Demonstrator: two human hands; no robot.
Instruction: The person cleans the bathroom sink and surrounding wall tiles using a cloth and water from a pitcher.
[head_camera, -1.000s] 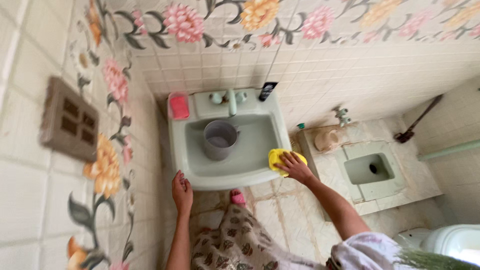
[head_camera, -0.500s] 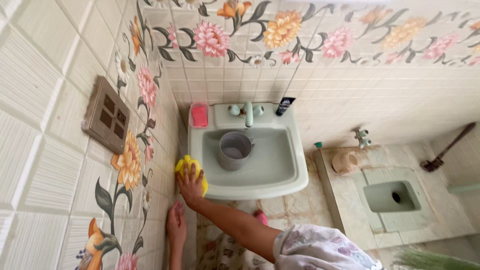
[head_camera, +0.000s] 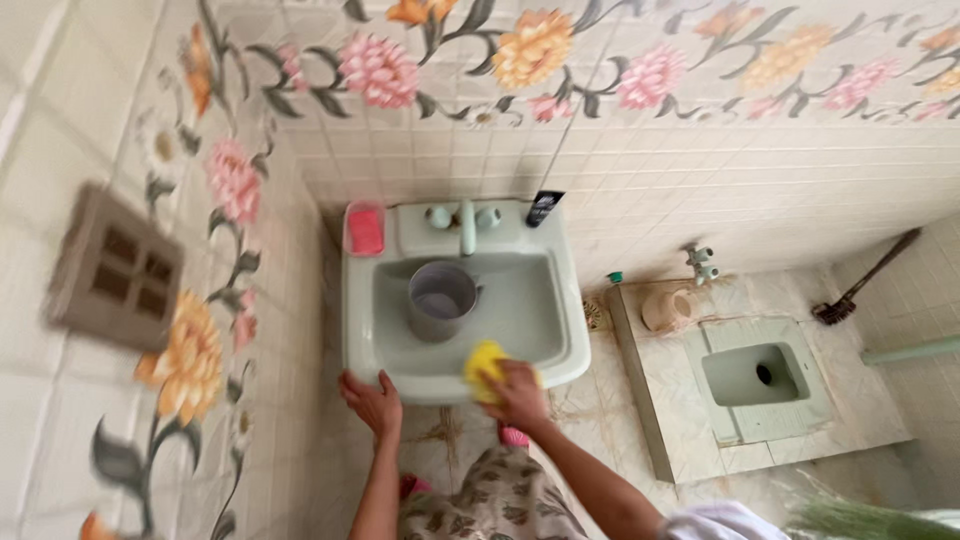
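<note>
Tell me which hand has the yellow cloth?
The right hand presses the yellow cloth on the green sink's front rim. The left hand only grips the rim's left corner, with nothing in it.

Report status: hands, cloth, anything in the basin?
Right hand presses yellow cloth on sink front rim. Left hand braces front-left corner. Grey mug in basin.
</note>
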